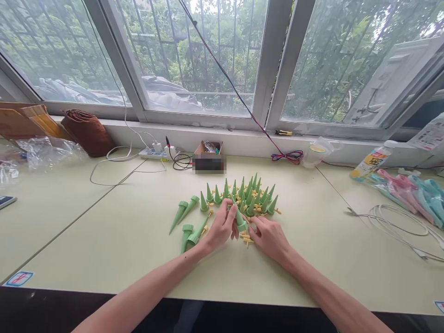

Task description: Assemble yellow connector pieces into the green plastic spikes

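My left hand point(222, 224) is closed round a green plastic watering spike point(240, 224), its wide capped end tilted down toward me. Close beside it, my right hand point(268, 235) reaches down with curled fingers; whatever its fingertips hold is hidden. Below them on the table lie several small yellow valve pieces point(247, 239). Behind both hands stands a dense group of green spikes point(272, 206), points up, with yellow pieces at their bases. To the left, a few loose green spikes point(179, 215) lie on their sides.
The pale table point(121, 245) runs along the windows. A power strip point(151, 152) and small box point(209, 159) are at the back. On the right are a bottle point(372, 162), a coiled white cable point(395, 219) and pink and teal plastic items point(409, 189). Plastic bags point(52, 152) lie left.
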`<state>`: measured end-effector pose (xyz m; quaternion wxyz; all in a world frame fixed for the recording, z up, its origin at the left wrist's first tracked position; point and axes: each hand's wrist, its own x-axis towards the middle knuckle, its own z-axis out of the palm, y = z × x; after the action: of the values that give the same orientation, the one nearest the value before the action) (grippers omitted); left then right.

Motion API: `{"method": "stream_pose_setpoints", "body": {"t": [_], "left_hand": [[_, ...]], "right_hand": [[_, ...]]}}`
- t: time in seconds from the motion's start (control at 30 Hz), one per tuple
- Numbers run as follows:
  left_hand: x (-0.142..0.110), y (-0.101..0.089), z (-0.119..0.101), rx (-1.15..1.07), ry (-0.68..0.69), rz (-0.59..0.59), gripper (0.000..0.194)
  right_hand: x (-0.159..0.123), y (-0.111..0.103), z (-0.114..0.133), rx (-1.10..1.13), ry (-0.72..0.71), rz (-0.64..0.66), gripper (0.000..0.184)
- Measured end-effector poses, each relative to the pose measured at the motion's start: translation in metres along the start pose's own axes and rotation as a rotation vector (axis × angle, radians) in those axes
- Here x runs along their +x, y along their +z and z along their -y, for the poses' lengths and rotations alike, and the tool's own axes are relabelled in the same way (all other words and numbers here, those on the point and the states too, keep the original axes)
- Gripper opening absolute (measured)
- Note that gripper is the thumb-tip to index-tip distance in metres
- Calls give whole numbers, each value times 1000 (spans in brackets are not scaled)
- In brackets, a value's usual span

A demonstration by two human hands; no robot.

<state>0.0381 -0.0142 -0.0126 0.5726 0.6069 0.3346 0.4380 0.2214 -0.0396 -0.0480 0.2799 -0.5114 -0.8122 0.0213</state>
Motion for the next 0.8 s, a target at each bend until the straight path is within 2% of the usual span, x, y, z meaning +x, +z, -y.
{"method": "stream_pose_setpoints", "body": {"t": [0.2,0.4,0.57,0.8], "left_hand": [[0,1,-2,-71,-5,12,34],[0,0,-1,-85,-10,55,38],[1,-1,0,-75,12,80,33],[0,0,-2,-61,-2,64,32]], "right_hand": [[0,1,-1,8,-24,16,11],[-1,2,-1,-3,-57,6,19],[0,2,-2,-7,-112,-2,25],[2,-2,2,81,-87,-29,30]]}}
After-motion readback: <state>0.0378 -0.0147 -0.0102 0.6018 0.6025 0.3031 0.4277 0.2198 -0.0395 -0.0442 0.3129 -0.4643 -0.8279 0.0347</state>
